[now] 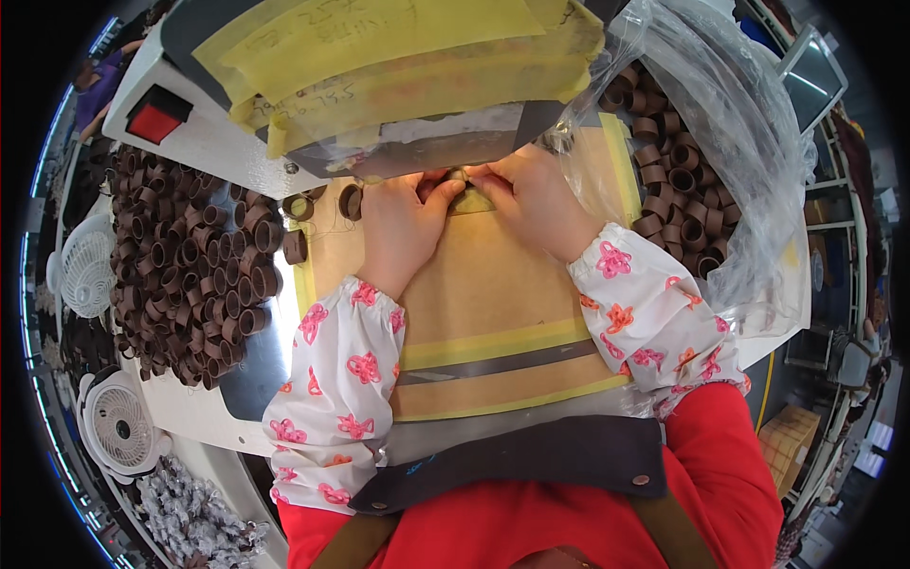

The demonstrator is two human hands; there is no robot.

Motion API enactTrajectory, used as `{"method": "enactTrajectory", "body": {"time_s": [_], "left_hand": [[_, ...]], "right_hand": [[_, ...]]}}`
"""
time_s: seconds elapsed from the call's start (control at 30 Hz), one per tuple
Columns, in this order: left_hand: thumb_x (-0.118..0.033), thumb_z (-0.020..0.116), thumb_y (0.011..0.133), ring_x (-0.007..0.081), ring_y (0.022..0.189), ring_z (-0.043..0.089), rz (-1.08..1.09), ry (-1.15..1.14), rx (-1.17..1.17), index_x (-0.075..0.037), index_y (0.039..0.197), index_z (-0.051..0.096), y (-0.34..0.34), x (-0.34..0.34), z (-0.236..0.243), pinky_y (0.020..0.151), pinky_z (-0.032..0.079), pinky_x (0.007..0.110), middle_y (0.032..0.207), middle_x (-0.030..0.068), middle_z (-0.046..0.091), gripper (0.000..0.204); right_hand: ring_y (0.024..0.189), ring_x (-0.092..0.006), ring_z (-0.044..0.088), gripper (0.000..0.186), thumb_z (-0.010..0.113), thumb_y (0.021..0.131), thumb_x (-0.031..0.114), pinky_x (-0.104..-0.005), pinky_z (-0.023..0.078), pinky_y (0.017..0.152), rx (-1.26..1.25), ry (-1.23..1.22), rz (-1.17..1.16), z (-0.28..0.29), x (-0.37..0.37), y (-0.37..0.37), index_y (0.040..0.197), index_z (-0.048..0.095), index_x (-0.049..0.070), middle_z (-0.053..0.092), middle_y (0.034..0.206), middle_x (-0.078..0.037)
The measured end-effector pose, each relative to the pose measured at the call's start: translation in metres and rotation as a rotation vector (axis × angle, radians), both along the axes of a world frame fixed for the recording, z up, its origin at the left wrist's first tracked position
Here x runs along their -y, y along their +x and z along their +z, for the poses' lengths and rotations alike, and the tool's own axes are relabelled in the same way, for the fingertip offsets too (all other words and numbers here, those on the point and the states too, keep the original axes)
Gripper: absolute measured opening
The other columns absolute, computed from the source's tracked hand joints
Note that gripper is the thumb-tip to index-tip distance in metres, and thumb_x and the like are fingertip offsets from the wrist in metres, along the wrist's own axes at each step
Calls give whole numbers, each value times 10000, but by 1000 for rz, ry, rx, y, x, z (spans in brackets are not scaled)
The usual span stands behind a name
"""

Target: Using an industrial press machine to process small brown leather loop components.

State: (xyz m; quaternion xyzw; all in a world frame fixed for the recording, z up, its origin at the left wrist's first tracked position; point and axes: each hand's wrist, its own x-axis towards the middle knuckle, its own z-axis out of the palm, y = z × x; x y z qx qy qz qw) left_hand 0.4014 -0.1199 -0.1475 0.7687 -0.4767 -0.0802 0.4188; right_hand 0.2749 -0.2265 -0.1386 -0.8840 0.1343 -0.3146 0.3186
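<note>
Hands meet up front, just under the machine head [398,104]. Small brown piece [457,174] sits between the fingertips, just ahead of both palms. Left hand [408,223] is narrow, thumb and fingertips pinching its left side; right hand [538,201] is also narrow, pinching from the right. Neither hand is clearly nearer, both are at it.

Key relation: piece lies forward and inward of each hand, left hand's to its right, right hand's to its left. Long axis: can't tell, fingers cover most of it. Looks like the same kind as the loose rings, but that's a judgement.

Tan board [493,294] lies beneath both hands, on the worktop [204,417]. Three loose brown rings [351,202] lie left of the left hand, the closest just beside it. Further left, well apart, a big ring pile [194,275]. Second ring pile [681,180] is off to the right of the right hand, beside a clear plastic bag [735,123].
</note>
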Motion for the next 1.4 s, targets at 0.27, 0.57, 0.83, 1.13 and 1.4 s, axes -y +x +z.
{"method": "enactTrajectory", "body": {"time_s": [0.27, 0.57, 0.83, 1.13, 1.4], "left_hand": [[-225, 713, 715, 51, 486, 396, 36, 97, -108, 12, 828, 664, 1, 2, 7, 464, 340, 223, 520, -16, 479, 268], [-215, 712, 710, 47, 494, 395, 28, 124, -37, 8, 816, 659, 8, 4, 0, 474, 340, 220, 526, -28, 472, 252], [-229, 690, 725, 44, 505, 402, 24, 184, -116, 4, 808, 649, 5, 3, 6, 484, 349, 227, 537, -41, 478, 251], [-220, 690, 723, 34, 502, 402, 26, 152, -159, 11, 796, 650, 7, -1, 7, 472, 347, 220, 538, -43, 485, 246], [-202, 694, 720, 23, 497, 393, 37, 174, -183, 23, 799, 649, 8, 0, -3, 459, 335, 206, 537, -49, 479, 242]], "right_hand": [[704, -343, 528, 60, 581, 749, 27, -394, 427, 601, -32, 33, -14, 0, 0, 3, 752, 538, -16, 520, 784, -161], [716, -331, 538, 75, 579, 737, 34, -392, 434, 606, -74, 25, -54, 3, 0, 4, 720, 529, -19, 533, 754, -155], [697, -283, 554, 122, 612, 719, 96, -387, 436, 592, -119, -152, -146, 7, -3, 2, 670, 528, 21, 548, 710, -95], [660, -279, 562, 112, 623, 720, 149, -386, 441, 572, -169, -207, -153, 7, -4, 7, 704, 599, 41, 567, 659, -100], [633, -274, 555, 149, 648, 721, 187, -375, 438, 561, -133, -263, -154, 1, -1, 6, 703, 669, 41, 573, 585, -107]]}}
